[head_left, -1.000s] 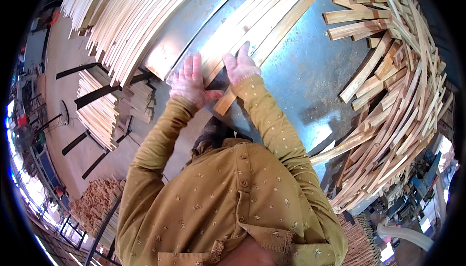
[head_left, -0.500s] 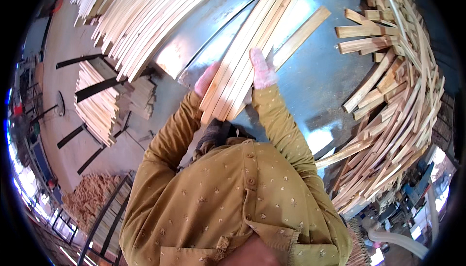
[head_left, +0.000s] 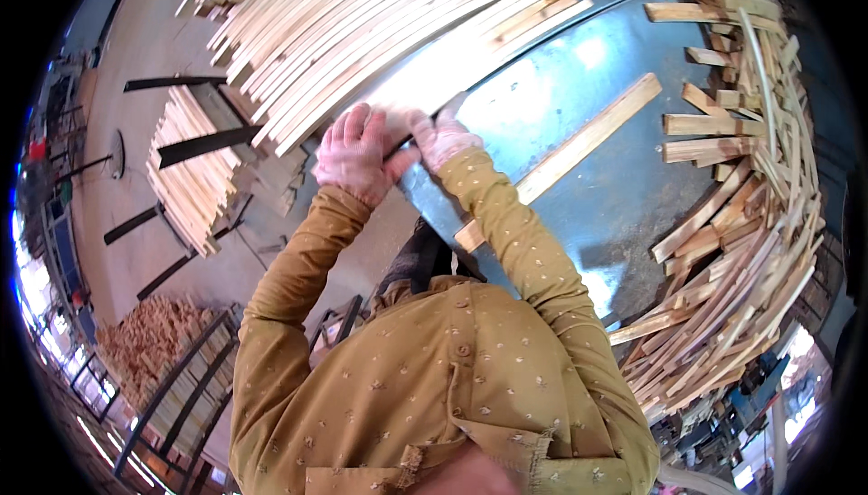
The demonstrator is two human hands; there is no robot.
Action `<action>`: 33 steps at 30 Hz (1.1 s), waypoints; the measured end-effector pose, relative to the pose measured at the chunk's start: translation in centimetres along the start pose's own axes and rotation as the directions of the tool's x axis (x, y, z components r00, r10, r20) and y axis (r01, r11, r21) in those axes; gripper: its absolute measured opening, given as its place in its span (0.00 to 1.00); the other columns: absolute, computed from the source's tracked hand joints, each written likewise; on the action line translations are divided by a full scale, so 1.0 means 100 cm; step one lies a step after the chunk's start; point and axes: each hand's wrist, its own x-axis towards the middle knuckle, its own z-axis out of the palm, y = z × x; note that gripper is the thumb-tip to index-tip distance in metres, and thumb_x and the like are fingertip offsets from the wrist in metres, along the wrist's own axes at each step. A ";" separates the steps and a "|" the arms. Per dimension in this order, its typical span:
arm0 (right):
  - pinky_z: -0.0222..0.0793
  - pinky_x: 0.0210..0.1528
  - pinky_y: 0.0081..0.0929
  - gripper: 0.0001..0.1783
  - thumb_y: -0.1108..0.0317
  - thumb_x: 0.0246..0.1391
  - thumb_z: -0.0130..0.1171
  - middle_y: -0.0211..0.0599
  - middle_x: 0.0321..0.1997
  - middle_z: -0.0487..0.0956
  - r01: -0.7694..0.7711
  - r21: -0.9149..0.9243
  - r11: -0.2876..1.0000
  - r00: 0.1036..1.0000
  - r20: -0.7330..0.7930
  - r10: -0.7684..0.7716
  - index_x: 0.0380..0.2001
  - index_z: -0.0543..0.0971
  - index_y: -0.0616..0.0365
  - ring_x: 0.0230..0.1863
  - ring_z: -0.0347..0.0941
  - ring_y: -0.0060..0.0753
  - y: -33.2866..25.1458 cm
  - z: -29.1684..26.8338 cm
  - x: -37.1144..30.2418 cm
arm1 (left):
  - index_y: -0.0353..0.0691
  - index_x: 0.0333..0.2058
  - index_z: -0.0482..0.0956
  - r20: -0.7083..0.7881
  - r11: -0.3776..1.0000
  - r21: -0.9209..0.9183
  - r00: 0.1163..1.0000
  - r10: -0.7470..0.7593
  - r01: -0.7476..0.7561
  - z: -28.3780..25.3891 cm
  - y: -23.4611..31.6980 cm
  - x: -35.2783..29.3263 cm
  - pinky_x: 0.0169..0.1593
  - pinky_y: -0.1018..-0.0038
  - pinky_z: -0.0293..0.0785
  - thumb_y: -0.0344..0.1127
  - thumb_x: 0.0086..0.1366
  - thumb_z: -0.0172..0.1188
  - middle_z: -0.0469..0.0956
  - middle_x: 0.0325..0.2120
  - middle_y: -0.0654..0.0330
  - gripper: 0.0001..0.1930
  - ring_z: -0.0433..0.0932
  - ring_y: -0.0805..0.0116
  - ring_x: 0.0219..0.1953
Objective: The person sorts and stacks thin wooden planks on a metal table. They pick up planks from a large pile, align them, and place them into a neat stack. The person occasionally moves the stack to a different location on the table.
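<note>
My left hand (head_left: 355, 156) and my right hand (head_left: 445, 138) are side by side on the near ends of a bundle of long pale wooden slats (head_left: 407, 52). The bundle lies on top of a big stack of similar slats at the upper left. Both hands have their fingers curled over the slat ends. Just right of my right forearm, a single slat (head_left: 588, 138) lies diagonally on the shiny metal table (head_left: 597, 61).
A tangled heap of short and long slats (head_left: 750, 224) rims the table's right side. Below the big stack, a smaller slat pile (head_left: 194, 169) rests on dark bars. A mound of wood offcuts (head_left: 149, 341) sits on the floor at lower left.
The bundle of slats was lifted off the metal table and swung left onto the big stack. My hands went with it. One slat stayed on the table.
</note>
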 end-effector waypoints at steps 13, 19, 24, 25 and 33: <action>0.53 0.71 0.40 0.53 0.45 0.52 0.60 0.56 0.67 0.63 -0.118 0.327 0.938 0.703 -0.639 0.312 0.70 0.49 0.64 0.70 0.56 0.48 0.146 -0.050 -0.045 | 0.37 0.69 0.49 0.195 0.801 -0.590 0.945 0.264 -0.102 0.054 0.085 0.020 0.63 0.58 0.65 0.41 0.59 0.68 0.62 0.63 0.39 0.46 0.66 0.43 0.63; 0.58 0.69 0.44 0.41 0.52 0.58 0.55 0.51 0.67 0.67 -0.381 0.011 0.924 0.679 -0.675 0.288 0.67 0.58 0.64 0.68 0.62 0.47 0.198 -0.167 -0.102 | 0.38 0.70 0.41 0.437 0.966 -0.245 0.899 0.036 0.081 0.103 0.187 0.002 0.61 0.60 0.67 0.41 0.53 0.71 0.59 0.63 0.43 0.55 0.66 0.44 0.61; 0.75 0.49 0.43 0.49 0.52 0.50 0.64 0.53 0.57 0.72 -0.738 0.178 0.650 0.140 -0.903 0.407 0.69 0.52 0.54 0.59 0.70 0.50 0.384 -0.234 -0.105 | 0.40 0.70 0.41 0.435 0.973 -0.054 0.883 -0.178 0.223 0.116 0.218 0.009 0.60 0.61 0.70 0.39 0.54 0.69 0.61 0.62 0.44 0.53 0.69 0.46 0.60; 0.75 0.50 0.41 0.50 0.51 0.48 0.65 0.52 0.57 0.72 -0.764 0.176 0.621 0.215 -0.838 0.502 0.69 0.52 0.54 0.57 0.72 0.51 0.376 -0.239 -0.105 | 0.40 0.70 0.41 0.490 0.955 -0.013 0.834 -0.252 0.297 0.109 0.223 0.015 0.60 0.61 0.70 0.39 0.54 0.68 0.61 0.63 0.44 0.53 0.69 0.46 0.59; 0.78 0.42 0.36 0.31 0.70 0.49 0.64 0.42 0.40 0.77 0.534 0.821 -0.204 0.841 -0.541 0.020 0.57 0.68 0.56 0.39 0.77 0.39 0.315 -0.116 -0.180 | 0.32 0.58 0.68 0.562 0.906 -0.202 0.801 -0.204 0.372 0.099 0.223 0.037 0.57 0.60 0.71 0.43 0.58 0.64 0.75 0.51 0.40 0.32 0.75 0.45 0.54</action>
